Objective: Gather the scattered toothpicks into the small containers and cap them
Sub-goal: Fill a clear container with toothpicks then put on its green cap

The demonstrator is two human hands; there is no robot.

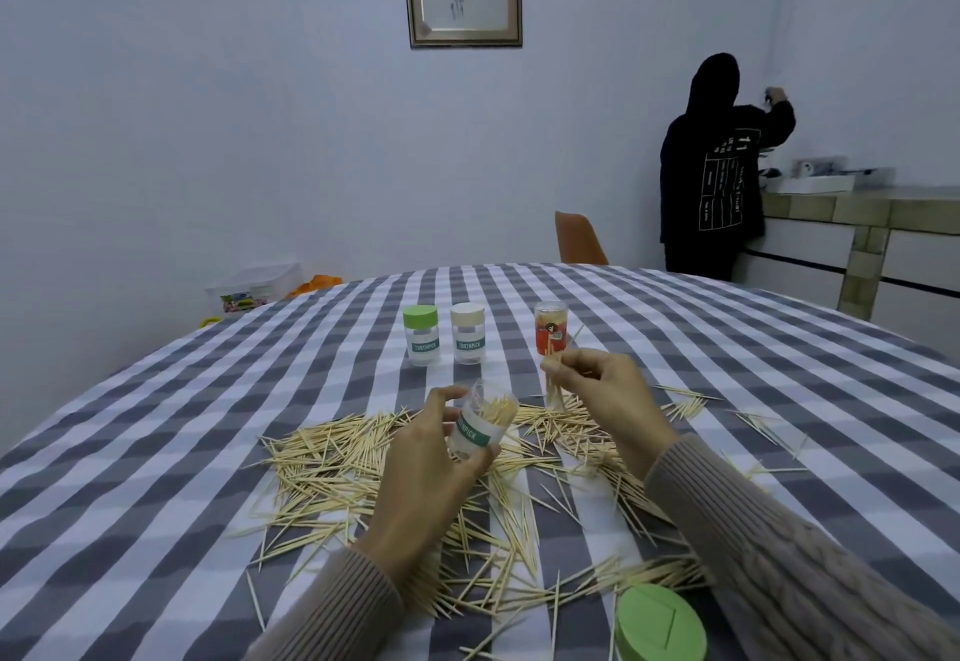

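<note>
At centre frame, the left hand grips an open, tilted toothpick container, part full; right-hand fingers pinch a toothpick bundle just beside it. Align the tips, tilt the mouth toward them, feed slowly. Loose toothpicks litter the worktop.

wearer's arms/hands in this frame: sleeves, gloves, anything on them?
Both hands bare: left hand, right hand, no gloves, rings or watch visible. Long taupe-brown knit sleeves to the wrists: left sleeve plain ribbed, right sleeve ribbed cuff with cable pattern further up.
</note>
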